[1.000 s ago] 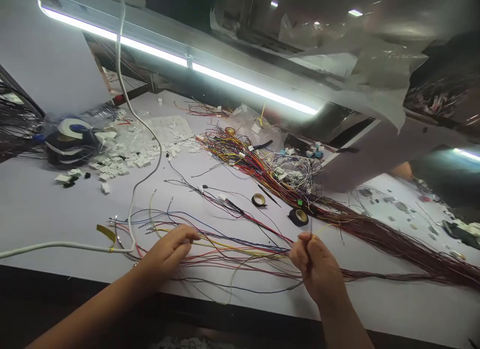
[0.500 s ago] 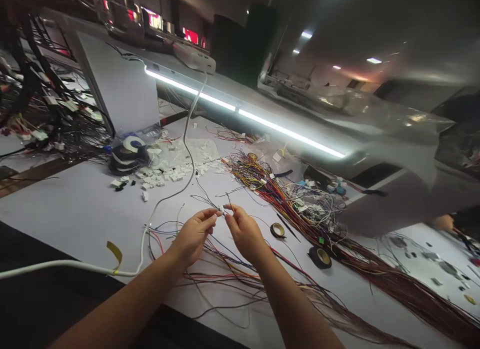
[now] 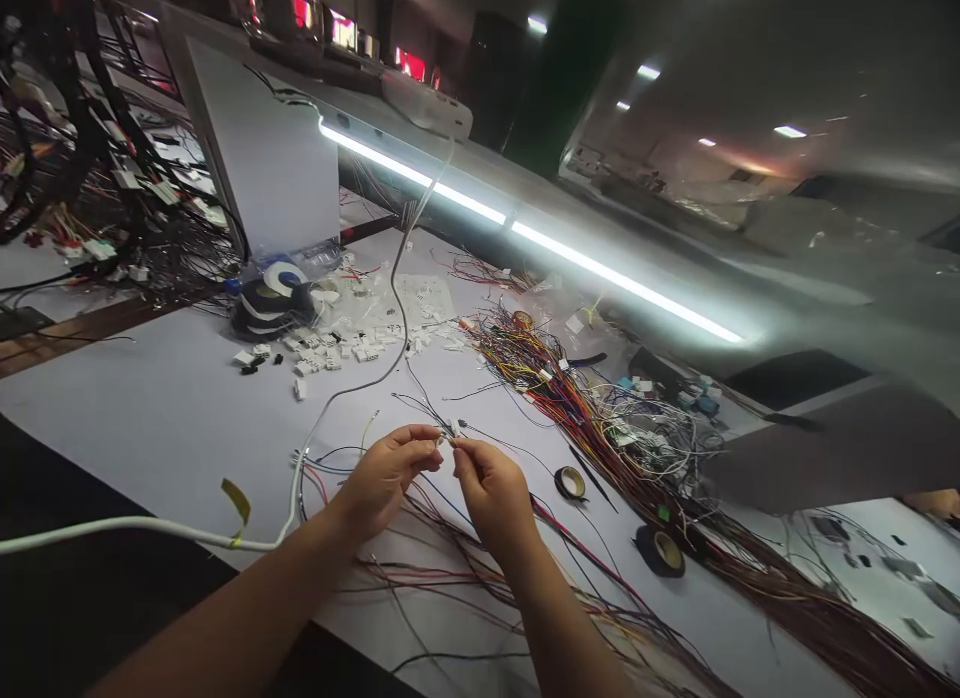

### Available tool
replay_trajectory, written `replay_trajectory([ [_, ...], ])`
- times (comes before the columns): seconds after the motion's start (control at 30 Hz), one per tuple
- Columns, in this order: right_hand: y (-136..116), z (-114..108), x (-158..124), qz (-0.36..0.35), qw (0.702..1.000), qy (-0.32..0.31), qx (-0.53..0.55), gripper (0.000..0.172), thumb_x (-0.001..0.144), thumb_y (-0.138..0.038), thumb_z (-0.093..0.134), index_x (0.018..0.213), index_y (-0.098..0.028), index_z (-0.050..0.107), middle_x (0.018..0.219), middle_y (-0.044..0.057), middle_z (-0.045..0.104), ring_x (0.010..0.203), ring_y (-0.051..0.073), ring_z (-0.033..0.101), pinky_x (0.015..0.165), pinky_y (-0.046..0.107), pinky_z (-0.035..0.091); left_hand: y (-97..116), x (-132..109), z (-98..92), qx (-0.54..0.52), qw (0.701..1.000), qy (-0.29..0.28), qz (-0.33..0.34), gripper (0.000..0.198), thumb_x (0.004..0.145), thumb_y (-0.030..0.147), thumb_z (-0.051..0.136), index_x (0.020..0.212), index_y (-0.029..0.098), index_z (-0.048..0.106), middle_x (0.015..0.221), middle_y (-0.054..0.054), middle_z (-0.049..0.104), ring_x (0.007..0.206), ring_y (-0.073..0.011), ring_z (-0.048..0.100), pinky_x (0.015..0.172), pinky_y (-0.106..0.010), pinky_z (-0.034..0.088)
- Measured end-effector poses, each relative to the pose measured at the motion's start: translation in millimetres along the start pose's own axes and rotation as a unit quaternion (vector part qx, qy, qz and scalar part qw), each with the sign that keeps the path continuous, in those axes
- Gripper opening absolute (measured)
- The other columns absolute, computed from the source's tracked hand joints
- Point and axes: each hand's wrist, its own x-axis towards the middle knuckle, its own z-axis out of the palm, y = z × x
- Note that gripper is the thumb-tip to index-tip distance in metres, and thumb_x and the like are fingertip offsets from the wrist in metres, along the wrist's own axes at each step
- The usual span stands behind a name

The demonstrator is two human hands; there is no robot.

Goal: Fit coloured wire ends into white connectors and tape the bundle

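Note:
My left hand (image 3: pixel 390 473) and my right hand (image 3: pixel 495 488) meet fingertip to fingertip over the white table (image 3: pixel 187 418). Between the left thumb and fingers is a small white connector (image 3: pixel 442 440), partly covered. The right thumb and index finger are pinched at its right side, on a thin wire end as far as can be seen. Dark thin wires (image 3: pixel 420 403) fan out just beyond the fingertips, with a small white piece (image 3: pixel 454 427) among them. Loose coloured wires (image 3: pixel 450 568) run beneath both wrists.
White connectors (image 3: pixel 322 353) lie in a pile behind, beside bagged tape rolls (image 3: pixel 270 303). A thick wire bundle (image 3: pixel 555 398) crosses to the right, near two black tape rolls (image 3: pixel 571 483). A white cable (image 3: pixel 135 523) runs at left.
The view has shifted, so the table items appear further right. My hands sit slightly lower against the wires, and my right fingers are drawn closer together at the connector.

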Motion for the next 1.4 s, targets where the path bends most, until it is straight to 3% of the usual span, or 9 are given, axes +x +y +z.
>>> replay_trajectory([
  [0.13,-1.7,2.7,-2.8,-0.011,1.0,-0.001,-0.021,0.024,0.091,-0.029,0.048,0.096,-0.02,0.069,0.085,0.006,0.07,0.079,0.018,0.062,0.073,0.028,0.045,-0.1,-2.4,1.3,0.024,1.0,-0.013,0.003,0.017,0.073,0.026,0.076,0.085,0.014,0.072,0.07,-0.002,0.065,0.073,-0.0133,0.057,0.077,-0.026,0.044],
  [0.3,3.8,5.9,-3.9,0.089,0.991,0.014,0.101,0.025,0.085,-0.039,0.058,0.09,-0.018,0.069,0.063,-0.001,0.059,0.053,0.011,0.046,0.051,0.023,0.037,-2.9,-3.5,3.1,0.01,0.997,-0.062,-0.043,0.014,0.079,0.028,0.072,0.082,0.014,0.07,0.079,-0.004,0.066,0.077,-0.0142,0.06,0.078,-0.028,0.046],
  [0.43,9.8,5.2,-5.0,0.136,0.974,0.045,0.177,0.025,0.081,-0.04,0.061,0.086,-0.016,0.066,0.062,-0.003,0.056,0.052,0.01,0.042,0.049,0.022,0.035,-5.3,-5.3,5.0,-0.014,0.992,-0.086,-0.096,0.012,0.08,0.024,0.072,0.084,0.013,0.07,0.084,-0.005,0.066,0.076,-0.013,0.063,0.077,-0.026,0.051],
  [0.6,13.3,-1.2,-9.7,0.136,0.971,0.044,0.19,0.027,0.082,-0.04,0.062,0.091,-0.016,0.069,0.07,0.001,0.063,0.059,0.012,0.05,0.057,0.025,0.041,-6.4,-6.3,6.2,-0.049,0.989,-0.059,-0.127,0.022,0.075,0.013,0.076,0.096,0.014,0.068,0.095,-0.006,0.07,0.086,-0.0125,0.067,0.082,-0.021,0.052],
  [0.77,10.6,-12.2,-15.6,0.132,0.976,0.066,0.159,0.028,0.082,-0.042,0.062,0.089,-0.016,0.068,0.067,0.001,0.059,0.056,0.012,0.045,0.051,0.024,0.038,-7.5,-4.6,3.4,-0.037,0.991,-0.055,-0.117,0.036,0.073,0.013,0.078,0.106,0.018,0.063,0.098,-0.007,0.071,0.083,-0.0125,0.068,0.08,-0.022,0.053],
  [0.9,6.9,-17.2,-20.4,0.094,0.988,0.06,0.11,0.023,0.085,-0.039,0.059,0.085,-0.017,0.066,0.061,-0.003,0.05,0.054,0.011,0.04,0.051,0.024,0.035,-10.2,-4.5,0.4,-0.024,0.993,-0.06,-0.098,0.026,0.074,0.017,0.078,0.097,0.016,0.068,0.095,-0.006,0.07,0.083,-0.0115,0.064,0.08,-0.021,0.049],
  [1.0,5.5,-17.6,-23.2,0.072,0.993,0.051,0.075,0.018,0.086,-0.035,0.058,0.083,-0.019,0.065,0.058,-0.004,0.045,0.053,0.011,0.038,0.052,0.024,0.034,-11.4,-6.0,-0.1,-0.024,0.993,-0.07,-0.089,0.027,0.075,0.02,0.078,0.101,0.015,0.07,0.088,-0.003,0.067,0.079,-0.0096,0.06,0.08,-0.021,0.046],
  [1.17,3.8,-16.1,-25.8,0.059,0.996,0.037,0.054,0.014,0.085,-0.03,0.057,0.082,-0.019,0.065,0.061,-0.003,0.047,0.055,0.011,0.04,0.051,0.024,0.034,-10.4,-8.2,2.5,-0.019,0.989,-0.119,-0.087,0.02,0.084,0.028,0.07,0.102,0.018,0.069,0.08,-0.001,0.063,0.07,-0.0086,0.055,0.072,-0.022,0.044],
  [1.4,-0.7,-15.2,-27.4,0.061,0.996,0.009,0.064,0.012,0.084,-0.027,0.056,0.08,-0.019,0.064,0.058,-0.004,0.043,0.053,0.01,0.037,0.048,0.022,0.03,-10.3,-7.5,4.3,-0.011,0.989,-0.122,-0.084,0.016,0.083,0.029,0.07,0.092,0.015,0.069,0.081,-0.002,0.06,0.072,-0.0093,0.054,0.071,-0.022,0.043],
])
